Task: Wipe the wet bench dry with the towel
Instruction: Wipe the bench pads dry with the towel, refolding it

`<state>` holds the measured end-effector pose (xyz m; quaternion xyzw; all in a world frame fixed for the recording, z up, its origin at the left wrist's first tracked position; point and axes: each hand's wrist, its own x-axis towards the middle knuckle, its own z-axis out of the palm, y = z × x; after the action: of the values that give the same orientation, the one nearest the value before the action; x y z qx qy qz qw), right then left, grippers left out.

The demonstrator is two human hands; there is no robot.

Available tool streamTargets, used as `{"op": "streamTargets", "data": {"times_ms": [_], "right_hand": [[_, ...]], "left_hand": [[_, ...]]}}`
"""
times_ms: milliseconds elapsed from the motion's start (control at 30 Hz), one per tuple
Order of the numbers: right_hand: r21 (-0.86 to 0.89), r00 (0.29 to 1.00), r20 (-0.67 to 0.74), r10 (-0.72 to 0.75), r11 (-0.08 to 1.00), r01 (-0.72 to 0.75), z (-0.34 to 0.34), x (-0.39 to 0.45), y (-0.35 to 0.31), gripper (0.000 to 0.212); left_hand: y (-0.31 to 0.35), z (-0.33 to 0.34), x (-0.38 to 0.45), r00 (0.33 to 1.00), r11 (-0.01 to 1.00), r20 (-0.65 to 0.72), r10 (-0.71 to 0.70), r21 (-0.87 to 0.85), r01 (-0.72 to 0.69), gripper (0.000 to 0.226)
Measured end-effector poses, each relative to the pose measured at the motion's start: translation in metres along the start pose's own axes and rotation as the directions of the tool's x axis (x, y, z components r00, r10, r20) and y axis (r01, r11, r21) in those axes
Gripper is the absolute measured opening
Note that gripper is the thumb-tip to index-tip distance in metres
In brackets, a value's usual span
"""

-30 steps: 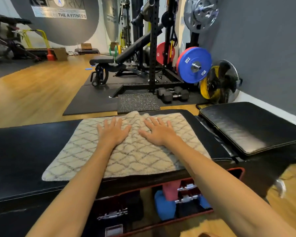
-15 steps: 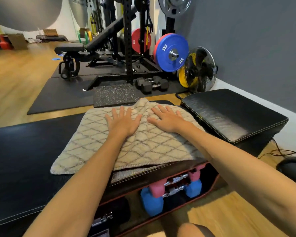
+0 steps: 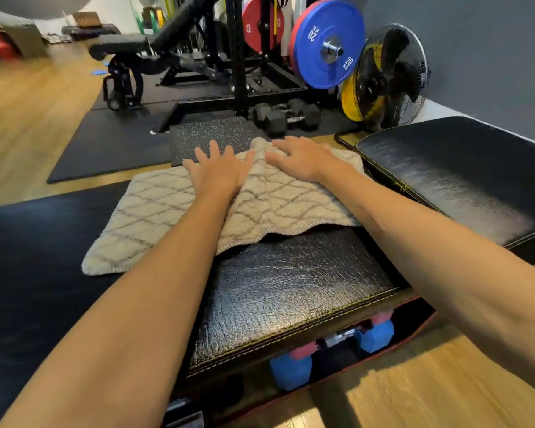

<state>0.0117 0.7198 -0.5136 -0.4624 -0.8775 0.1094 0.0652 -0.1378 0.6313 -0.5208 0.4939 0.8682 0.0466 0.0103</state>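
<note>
A beige towel [image 3: 167, 208] with a grey diamond pattern lies spread over the far part of the black padded bench [image 3: 291, 285]. My left hand [image 3: 220, 171] presses flat on the towel near its far edge, fingers straight and spread. My right hand [image 3: 303, 159] presses flat beside it on the towel's bunched far right corner. A fold of cloth rises between the two hands. The near part of the bench pad is bare and shiny in front of the towel.
A second black pad [image 3: 464, 180] stands close on the right. Blue and pink dumbbells [image 3: 294, 366] lie in a tray under the bench. Beyond are black floor mats [image 3: 112, 146], hex dumbbells [image 3: 284, 115], a rack with a blue weight plate [image 3: 328, 50] and a floor fan [image 3: 389, 75].
Both hands have pushed the towel away from me toward the bench's far edge, baring the near part of the pad. The towel bunched up between the hands.
</note>
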Motion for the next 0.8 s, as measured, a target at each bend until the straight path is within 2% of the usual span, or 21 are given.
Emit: {"op": "streamTargets", "data": {"times_ms": [200, 367, 500, 633, 800], "right_hand": [[-0.011, 0.999, 0.032, -0.016, 1.0, 0.017, 0.003, -0.02, -0.004, 0.079], [-0.073, 0.996, 0.074, -0.054, 0.996, 0.06, 0.002, -0.067, -0.011, 0.07], [-0.101, 0.992, 0.111, -0.061, 0.992, 0.072, -0.002, -0.118, -0.013, 0.071], [-0.117, 0.997, 0.082, -0.01, 0.993, 0.019, 0.001, -0.168, -0.013, 0.074], [-0.162, 0.996, 0.067, 0.056, 0.986, -0.045, 0.008, -0.172, -0.041, 0.07]], "left_hand": [[0.0, -0.001, -0.011, 1.0, 1.0, -0.018, 0.001, -0.028, -0.001, 0.074], [0.001, -0.005, -0.045, 0.999, 0.998, -0.016, 0.051, -0.041, -0.052, 0.071], [-0.002, -0.004, -0.089, 0.995, 0.993, -0.009, 0.1, -0.061, -0.1, 0.074], [-0.009, -0.002, -0.128, 0.989, 0.986, -0.014, 0.15, -0.074, -0.15, 0.075], [-0.013, -0.002, -0.137, 0.99, 0.987, -0.013, 0.142, -0.077, -0.142, 0.066]]}}
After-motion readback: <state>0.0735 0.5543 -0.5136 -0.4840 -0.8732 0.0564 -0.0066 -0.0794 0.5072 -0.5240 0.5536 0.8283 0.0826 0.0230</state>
